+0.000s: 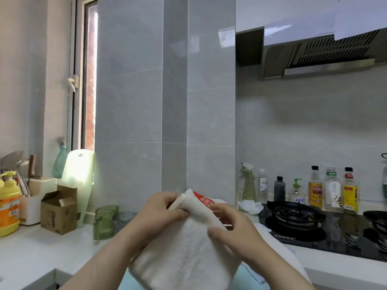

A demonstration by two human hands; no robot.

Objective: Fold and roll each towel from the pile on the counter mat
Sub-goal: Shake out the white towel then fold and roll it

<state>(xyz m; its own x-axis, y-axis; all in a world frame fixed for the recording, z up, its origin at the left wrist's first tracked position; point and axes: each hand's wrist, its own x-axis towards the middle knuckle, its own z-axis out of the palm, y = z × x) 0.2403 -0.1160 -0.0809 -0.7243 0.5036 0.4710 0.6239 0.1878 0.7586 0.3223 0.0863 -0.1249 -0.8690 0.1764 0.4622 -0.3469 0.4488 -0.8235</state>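
Aloft, both hands, left hand (161, 210) and right hand (234, 229), pinch a seemingly folded white towel (184, 252).

I see a white towel (184, 248) with a red band of white characters at its top. On the left I make out a yellow and orange pump bottle (8, 206), a brown cardboard box (59, 214) and a ribbed green cup (104, 221). On the right is a black stove (293, 218) below pale grey wall tiles (129, 101).

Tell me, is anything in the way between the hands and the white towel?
Nothing visible is. The left hand and the right hand both grip the white towel near its top, touching the cloth directly.
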